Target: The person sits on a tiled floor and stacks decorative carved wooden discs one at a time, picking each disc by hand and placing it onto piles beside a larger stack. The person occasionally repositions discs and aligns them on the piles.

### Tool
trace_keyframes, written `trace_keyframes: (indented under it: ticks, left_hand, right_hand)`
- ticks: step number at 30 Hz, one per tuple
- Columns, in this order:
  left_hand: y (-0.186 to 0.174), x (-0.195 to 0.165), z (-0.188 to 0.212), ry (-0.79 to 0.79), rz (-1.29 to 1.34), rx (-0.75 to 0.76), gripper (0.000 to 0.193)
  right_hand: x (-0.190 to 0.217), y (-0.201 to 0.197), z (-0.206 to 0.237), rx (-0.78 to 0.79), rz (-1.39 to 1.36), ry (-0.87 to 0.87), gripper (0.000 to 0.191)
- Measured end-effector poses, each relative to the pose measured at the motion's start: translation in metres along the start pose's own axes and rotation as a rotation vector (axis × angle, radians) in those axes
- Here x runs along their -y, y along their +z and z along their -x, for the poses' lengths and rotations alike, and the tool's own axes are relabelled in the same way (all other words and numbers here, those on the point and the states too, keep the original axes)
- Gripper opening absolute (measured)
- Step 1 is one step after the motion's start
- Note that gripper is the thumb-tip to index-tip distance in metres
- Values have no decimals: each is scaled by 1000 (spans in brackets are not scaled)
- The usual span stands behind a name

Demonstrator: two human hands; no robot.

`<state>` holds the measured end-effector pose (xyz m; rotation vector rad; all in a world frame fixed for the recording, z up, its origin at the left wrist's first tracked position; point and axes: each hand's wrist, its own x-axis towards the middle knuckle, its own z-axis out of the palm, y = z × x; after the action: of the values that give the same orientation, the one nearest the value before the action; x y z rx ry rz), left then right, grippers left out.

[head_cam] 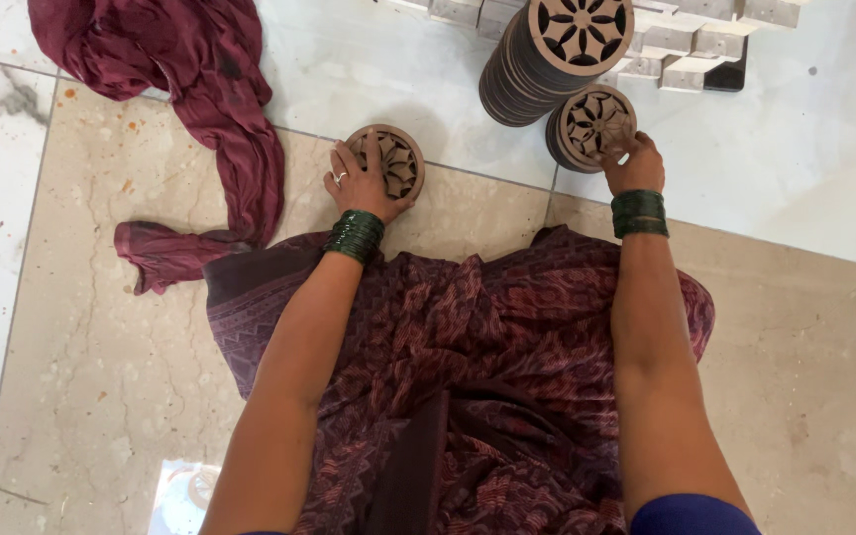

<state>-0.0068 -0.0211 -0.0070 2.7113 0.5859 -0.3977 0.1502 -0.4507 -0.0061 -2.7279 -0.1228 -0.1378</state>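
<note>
On the marble floor (101, 376), two hands on carved wooden discs.

The left hand (361, 181) lies flat, fingers spread, on a lone disc (393, 159); the right hand (634, 161) pinches the top of a short stack (591, 124). The discs look light, stiff, with fragile fretwork: best gripped by the rims.

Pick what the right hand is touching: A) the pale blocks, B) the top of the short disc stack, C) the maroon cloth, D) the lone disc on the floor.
B: the right hand has its fingertips on the top of the short disc stack, below the tall stack, while the left hand rests on the lone disc.
</note>
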Motion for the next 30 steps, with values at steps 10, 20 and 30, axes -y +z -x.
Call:
trace_keyframes:
  ticks: [10,20,30]
  left_hand:
    - [-13,-11,11,47,56,-58,139]
    - [-17,-23,27,196,187,-242,137]
    - [-22,-27,31,192,178,-199,136]
  right_hand:
    - [43,-7,20,-15,-251,-188,18]
    - [152,72,122,380,-252,-419,16]
    - [181,116,175,845,-228,-620,37]
